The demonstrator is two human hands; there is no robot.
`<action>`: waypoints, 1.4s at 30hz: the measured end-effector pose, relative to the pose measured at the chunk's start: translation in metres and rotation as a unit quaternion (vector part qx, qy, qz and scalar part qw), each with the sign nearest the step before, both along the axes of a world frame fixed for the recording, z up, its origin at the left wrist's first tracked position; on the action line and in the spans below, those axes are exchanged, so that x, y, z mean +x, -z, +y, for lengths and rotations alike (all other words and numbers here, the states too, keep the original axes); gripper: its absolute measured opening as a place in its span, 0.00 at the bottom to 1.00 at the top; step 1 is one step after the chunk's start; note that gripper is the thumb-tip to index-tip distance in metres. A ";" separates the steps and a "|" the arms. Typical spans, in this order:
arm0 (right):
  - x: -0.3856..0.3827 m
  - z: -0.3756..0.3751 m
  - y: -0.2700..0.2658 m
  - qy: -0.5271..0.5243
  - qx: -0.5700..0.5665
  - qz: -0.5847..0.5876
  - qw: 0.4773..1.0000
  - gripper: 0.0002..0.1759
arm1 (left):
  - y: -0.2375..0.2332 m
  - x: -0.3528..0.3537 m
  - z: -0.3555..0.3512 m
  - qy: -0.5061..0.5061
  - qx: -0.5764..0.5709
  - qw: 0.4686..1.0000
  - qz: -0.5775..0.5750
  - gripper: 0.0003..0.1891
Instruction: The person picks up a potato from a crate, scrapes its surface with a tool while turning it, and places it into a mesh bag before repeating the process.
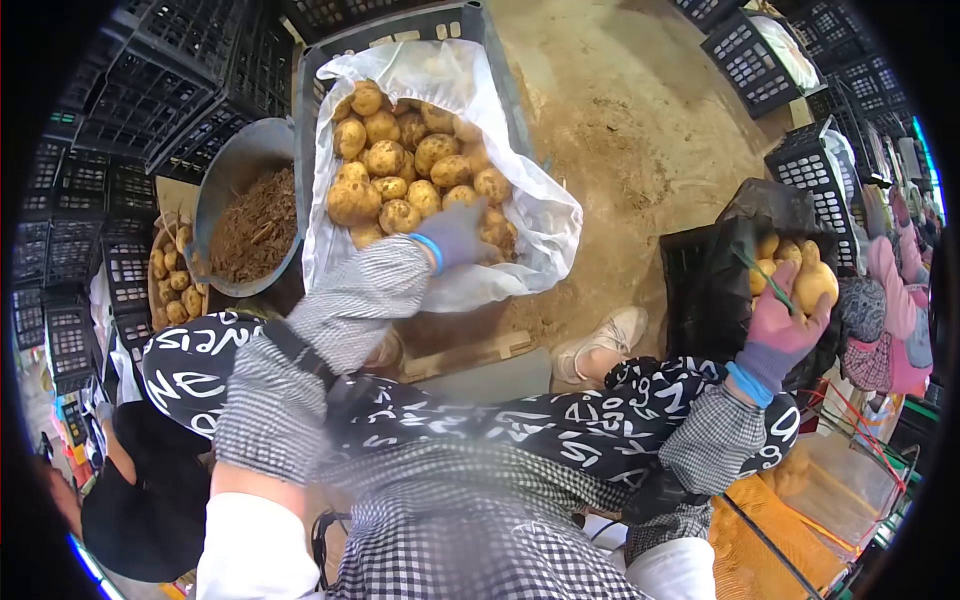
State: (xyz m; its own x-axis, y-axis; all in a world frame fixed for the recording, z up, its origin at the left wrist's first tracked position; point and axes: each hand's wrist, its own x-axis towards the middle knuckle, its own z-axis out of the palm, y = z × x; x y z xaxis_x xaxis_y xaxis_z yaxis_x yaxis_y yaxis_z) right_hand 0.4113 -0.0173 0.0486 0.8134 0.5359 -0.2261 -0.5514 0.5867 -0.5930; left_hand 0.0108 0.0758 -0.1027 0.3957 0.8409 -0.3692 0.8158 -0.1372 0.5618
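Gloved and smeared by motion, my left hand (pixel 455 240) is over the near right corner of a heap of soil-specked potatoes (pixel 405 165). They lie in a crate (pixel 510 95) lined with white plastic (pixel 555 235); the left fingertips are blurred against the potatoes. On the right, my right hand (pixel 782 328), in a pink and purple glove, has its fingers around a pale potato (pixel 816 287). A thin green strip (pixel 768 275) runs across by the fingers. Beneath and behind is a crate with a black plastic liner (pixel 705 275), where more pale potatoes (pixel 785 252) show.
A grey bucket (pixel 218 195) of brown soil stands left of the white-lined crate. Farther left is a container of small potatoes (pixel 175 285). Stacked black crates (pixel 180 70) rise at the upper left. Other people (pixel 895 310) are at the far right; an orange net sack (pixel 765 540) lies lower right.
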 end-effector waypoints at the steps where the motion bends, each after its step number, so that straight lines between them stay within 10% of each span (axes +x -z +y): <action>1: 0.002 -0.004 -0.009 0.034 -0.003 0.074 0.997 0.25 | 0.004 0.008 -0.004 -0.007 -0.004 1.000 -0.011 0.35; 4: -0.041 -0.008 -0.002 -0.130 -0.043 -0.202 0.970 0.24 | 0.021 0.023 0.002 -0.029 -0.006 1.000 0.004 0.39; 8: -0.111 -0.009 -0.002 -0.224 -0.196 -0.476 0.827 0.24 | -0.013 -0.006 0.011 -0.058 -0.249 0.904 -0.343 0.35; 15: -0.200 -0.011 0.022 -0.590 -0.096 -0.451 0.663 0.41 | -0.138 -0.024 -0.043 -0.053 -0.373 0.770 -0.515 0.36; 18: -0.214 -0.010 0.022 -0.632 -0.118 -0.271 0.717 0.50 | -0.128 -0.018 -0.063 -0.109 -0.291 0.795 -0.521 0.40; 22: -0.222 -0.012 0.052 -0.531 -0.106 -0.475 0.694 0.51 | -0.101 -0.014 -0.075 -0.061 0.064 0.925 -0.369 0.42; 27: -0.239 -0.013 0.038 -0.544 -0.150 -0.535 0.629 0.47 | -0.118 -0.024 -0.076 -0.081 0.024 0.943 -0.322 0.30; 37: -0.236 -0.014 0.042 -0.643 -0.153 -0.218 0.718 0.37 | -0.092 -0.023 -0.062 -0.159 0.012 0.911 -0.380 0.24; 42: -0.222 -0.014 0.049 -0.676 -0.191 -0.153 0.695 0.32 | -0.110 -0.014 -0.069 -0.013 0.106 0.953 -0.282 0.27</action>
State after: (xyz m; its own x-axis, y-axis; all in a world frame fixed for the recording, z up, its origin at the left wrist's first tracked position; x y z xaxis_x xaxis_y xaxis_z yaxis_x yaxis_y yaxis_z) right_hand 0.1893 -0.0315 -0.0002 -0.3332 0.8061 -0.4891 -0.2603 -0.5772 -0.7740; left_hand -0.0029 0.0069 0.0069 0.4595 0.8849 0.0760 0.3961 -0.2807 0.8742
